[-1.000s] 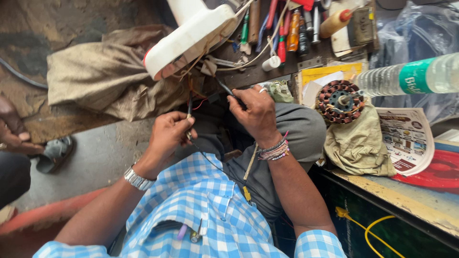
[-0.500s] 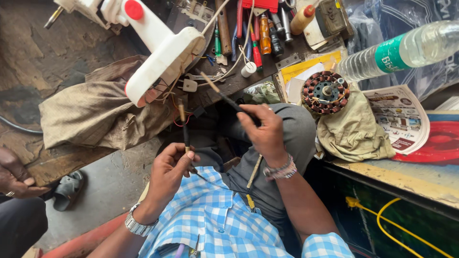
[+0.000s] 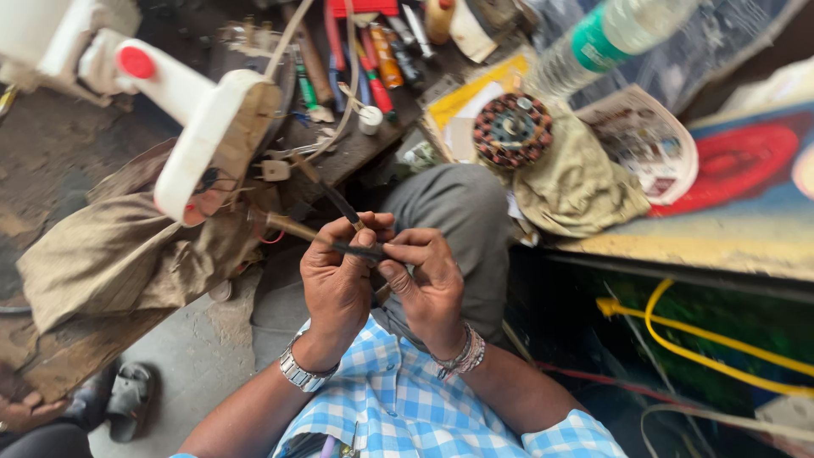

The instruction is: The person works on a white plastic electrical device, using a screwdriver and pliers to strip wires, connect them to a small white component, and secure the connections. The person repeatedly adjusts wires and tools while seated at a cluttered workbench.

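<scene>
Two hands (image 3: 386, 280) pinch a tool (image 3: 339, 203) above the dusty floor (image 3: 203, 356).

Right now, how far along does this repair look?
Done: the white appliance lies opened on a brown cloth, wires hanging from its end, and a copper-wound motor core sits apart on the bench. In hand: the left hand and right hand pinch a thin dark wire between them, with a slim tool in the fingers. Left: the wires remain loose and the core remains out.
</scene>
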